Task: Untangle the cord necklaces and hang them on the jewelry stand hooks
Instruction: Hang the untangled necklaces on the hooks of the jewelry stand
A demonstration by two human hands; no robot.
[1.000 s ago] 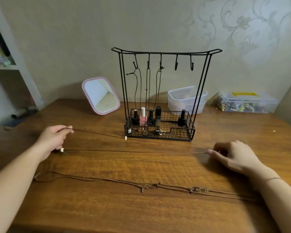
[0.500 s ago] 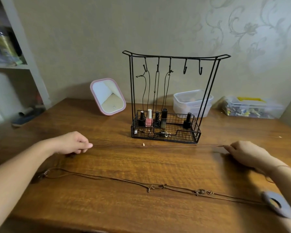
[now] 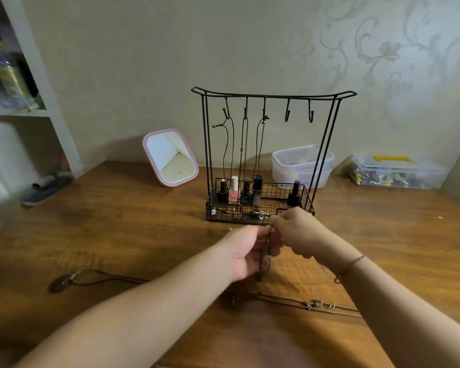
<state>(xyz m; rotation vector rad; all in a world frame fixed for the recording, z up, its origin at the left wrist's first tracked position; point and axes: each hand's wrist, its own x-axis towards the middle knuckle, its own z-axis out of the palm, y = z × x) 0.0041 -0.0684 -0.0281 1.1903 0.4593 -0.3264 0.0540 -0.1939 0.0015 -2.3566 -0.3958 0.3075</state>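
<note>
Just in front of the jewelry stand (image 3: 272,155), your fingers (image 3: 267,231) meet: both hands pinch the same dark cord necklace (image 3: 266,257), so its loop hangs doubled between them, above the bench (image 3: 117,235). Your left hand (image 3: 246,252) cups the hanging strands from the side, probably to keep them from twisting; your right hand (image 3: 296,232) pinches the top of the loop, likely to make a small bight that a hook can catch. How tightly either hand is closed is partly hidden by the knuckles.

On the stand's top bar, three hooks already carry cords, their ends trailing into the wire basket among the polish bottles (image 3: 234,193). The two empty hooks (image 3: 299,112) toward the stand's right post are the free targets, and the nearer one looks the natural choice.

Nearer you than the stand, another cord necklace (image 3: 316,305) lies stretched along the bench with its metal rings showing, apart from the one you hold, so it seems to wait its turn.
</note>
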